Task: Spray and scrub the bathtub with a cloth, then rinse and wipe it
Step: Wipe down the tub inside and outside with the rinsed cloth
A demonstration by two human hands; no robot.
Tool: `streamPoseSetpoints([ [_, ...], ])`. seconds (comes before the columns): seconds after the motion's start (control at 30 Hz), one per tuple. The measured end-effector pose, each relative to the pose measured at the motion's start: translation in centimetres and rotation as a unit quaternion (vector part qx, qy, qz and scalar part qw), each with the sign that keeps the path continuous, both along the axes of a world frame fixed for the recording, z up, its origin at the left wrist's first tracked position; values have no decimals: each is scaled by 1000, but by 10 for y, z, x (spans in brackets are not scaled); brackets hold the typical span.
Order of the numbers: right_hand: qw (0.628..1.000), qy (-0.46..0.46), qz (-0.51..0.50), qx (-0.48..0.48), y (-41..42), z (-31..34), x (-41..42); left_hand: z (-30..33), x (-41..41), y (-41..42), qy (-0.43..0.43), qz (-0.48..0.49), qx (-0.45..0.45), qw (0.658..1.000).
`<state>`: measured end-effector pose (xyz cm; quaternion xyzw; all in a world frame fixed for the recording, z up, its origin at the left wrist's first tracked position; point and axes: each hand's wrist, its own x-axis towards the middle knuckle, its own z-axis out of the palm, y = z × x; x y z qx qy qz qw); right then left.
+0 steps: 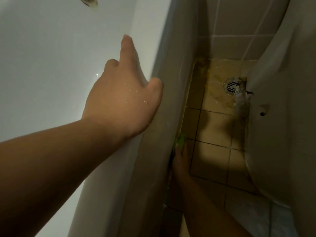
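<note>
Two hands show. The left hand (124, 100) rests on the rim of the one white bathtub (51, 57), fingers loosely spread over the edge with the thumb hooked on the outer side, holding nothing; water drops sit on its back. The right hand (179, 159) is low on the floor side, pressed against the foot of the tub's outer panel (153, 151), with one green cloth (180, 140) under its fingertips; the grip itself is too dark to tell. The cloth touches the seam where the panel meets the floor. One metal fitting (88, 0) shows at the tub's far end, cut by the top edge. On the tiled floor (213, 130) there is one round drain grate (233, 86), set in stained tiles, just beside the base of one white toilet (282, 117). Between the tub panel and the toilet runs a narrow strip of open floor, widest near the right hand.
</note>
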<state>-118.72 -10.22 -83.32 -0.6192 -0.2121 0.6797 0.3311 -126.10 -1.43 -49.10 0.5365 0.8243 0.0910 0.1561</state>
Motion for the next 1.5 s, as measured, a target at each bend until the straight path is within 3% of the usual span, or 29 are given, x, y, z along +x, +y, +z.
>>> streamPoseSetpoints([
  [0.13, 998, -39, -48, -33, 48, 4, -8, 0, -1, 2, -5, -1, -5, 1000],
  [0.23, 992, 17, -123, -21, 120, 17, -15, 1, -1, 5, -19, 8, -11, 1000],
  [0.33, 990, 37, -136, -13, 162, -1, -21, 0, 0, 9, -22, 15, -12, 1000],
  [0.43, 991, 35, -126, -30, 144, 24, -12, 1, 1, 11, -25, 17, -22, 999],
  [0.6, 986, 20, -121, -112, 100, 5, -13, 1, -1, 17, -31, 11, -18, 999],
  [0.7, 979, 24, -158, -130, 128, 24, -17, 3, 0, 23, -21, 11, -18, 1000],
  [0.8, 979, 55, -185, -66, 175, 72, -14, 3, 1, 28, -24, 14, -18, 999],
  [0.97, 988, -40, -134, 69, 152, 154, -6, 4, -1, 34, -21, 9, -13, 1000],
  [1.13, 996, -68, -55, 28, 94, 142, -2, 2, 0, 38, -4, 8, -7, 1000],
  [1.3, 995, -27, -82, -41, 162, 107, -9, 2, 2, 39, 4, 9, -1, 1000],
  [1.5, 997, -17, -41, 63, 156, 153, 0, 0, 1, 47, 22, 11, 11, 1000],
])
